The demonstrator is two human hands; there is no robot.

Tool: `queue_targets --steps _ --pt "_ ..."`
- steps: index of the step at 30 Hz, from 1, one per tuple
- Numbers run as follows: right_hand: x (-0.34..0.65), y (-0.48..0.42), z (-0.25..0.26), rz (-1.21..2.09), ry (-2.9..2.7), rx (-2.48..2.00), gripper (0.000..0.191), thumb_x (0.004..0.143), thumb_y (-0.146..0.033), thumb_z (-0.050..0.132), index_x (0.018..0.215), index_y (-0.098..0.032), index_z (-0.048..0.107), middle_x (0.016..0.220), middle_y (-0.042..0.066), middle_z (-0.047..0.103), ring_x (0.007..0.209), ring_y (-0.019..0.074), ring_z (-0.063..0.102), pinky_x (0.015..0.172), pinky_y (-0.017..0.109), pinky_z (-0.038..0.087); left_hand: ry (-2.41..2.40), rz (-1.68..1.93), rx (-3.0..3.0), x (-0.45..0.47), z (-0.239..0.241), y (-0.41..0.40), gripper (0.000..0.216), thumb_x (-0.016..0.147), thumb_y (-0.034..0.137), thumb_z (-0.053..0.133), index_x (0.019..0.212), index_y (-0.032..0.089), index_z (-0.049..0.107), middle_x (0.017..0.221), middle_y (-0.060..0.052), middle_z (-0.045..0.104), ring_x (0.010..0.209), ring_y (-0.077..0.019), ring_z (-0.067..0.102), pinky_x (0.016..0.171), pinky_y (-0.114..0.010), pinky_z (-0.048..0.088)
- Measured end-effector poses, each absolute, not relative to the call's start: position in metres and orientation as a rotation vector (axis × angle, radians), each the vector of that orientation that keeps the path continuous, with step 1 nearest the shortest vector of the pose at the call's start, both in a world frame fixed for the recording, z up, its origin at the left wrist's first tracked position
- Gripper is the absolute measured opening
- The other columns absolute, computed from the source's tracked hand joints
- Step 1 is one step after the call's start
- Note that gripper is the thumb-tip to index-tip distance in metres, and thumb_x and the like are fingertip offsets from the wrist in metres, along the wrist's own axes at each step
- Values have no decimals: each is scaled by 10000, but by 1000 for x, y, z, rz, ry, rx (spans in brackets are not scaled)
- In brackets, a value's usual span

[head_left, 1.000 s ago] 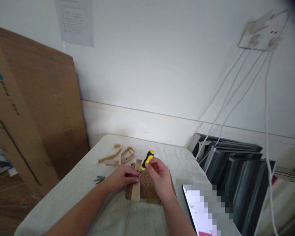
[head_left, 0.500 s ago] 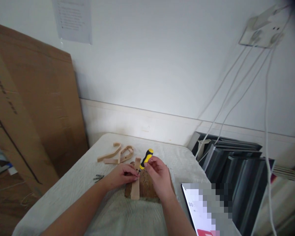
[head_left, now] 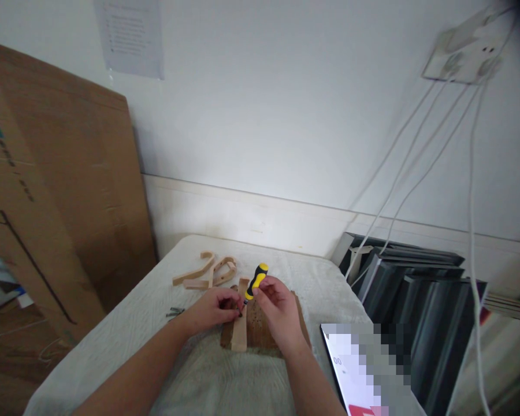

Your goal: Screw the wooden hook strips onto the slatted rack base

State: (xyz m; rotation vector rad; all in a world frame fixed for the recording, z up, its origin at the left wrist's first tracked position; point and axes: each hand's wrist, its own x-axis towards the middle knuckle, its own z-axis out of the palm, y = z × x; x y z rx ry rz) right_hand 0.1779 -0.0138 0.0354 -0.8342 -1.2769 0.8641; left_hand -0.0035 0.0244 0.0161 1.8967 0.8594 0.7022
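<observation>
My right hand [head_left: 278,312] is closed round a yellow and black screwdriver [head_left: 254,283], whose tip points down at a pale wooden strip [head_left: 240,331]. The strip lies across a brown board [head_left: 260,332] on the cloth-covered table [head_left: 147,335]. My left hand [head_left: 214,307] rests on the strip beside the tip, fingers pinched at the spot where the tip meets the wood; what they pinch is too small to name.
Curved wooden pieces [head_left: 208,273] lie farther back on the table, and a few dark screws [head_left: 173,313] lie to the left. A screen [head_left: 364,370] stands at the lower right. Large cardboard [head_left: 56,190] leans at the left; dark panels [head_left: 416,283] and cables [head_left: 398,173] at the right.
Both hands stay at the strip; the screwdriver's handle has shifted only slightly. The view has wobbled a little.
</observation>
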Motion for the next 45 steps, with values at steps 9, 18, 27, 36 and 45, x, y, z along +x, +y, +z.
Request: queue_targets --steps 9,18,27,36,45 --pt "177 -13 36 855 -1248 -826 132 738 -279 688 817 -199 620 773 2 634 709 140 604 685 268 500 820 739 1807 -1 17 24 130 723 267 687 753 141 674 727 4 634 671 -116 526 637 -223 400" --pt "177 -12 31 814 -1327 -826 133 767 -280 671 867 -204 629 801 10 647 740 147 618 697 270 507 832 745 1845 0 19 25 136 719 287 703 739 153 711 722 -10 680 675 -132 577 656 -237 431" --pt "178 -13 33 779 -1367 -840 100 780 -261 653 864 -211 633 818 14 656 761 152 628 719 280 513 825 731 1850 -2 15 27 130 736 271 694 789 155 717 770 -21 709 706 -137 601 649 -229 435" --pt "179 -11 30 811 -1385 -852 110 794 -279 652 878 -212 632 796 8 647 749 149 619 707 274 504 831 690 1938 -4 13 30 153 757 290 686 831 163 732 818 -26 719 752 -145 609 696 -234 441" --pt "178 -11 29 793 -1447 -878 133 809 -296 640 911 -211 632 834 20 658 775 158 628 721 276 509 817 722 1875 -2 14 28 159 735 293 692 817 161 726 788 -29 710 711 -144 599 677 -239 445"
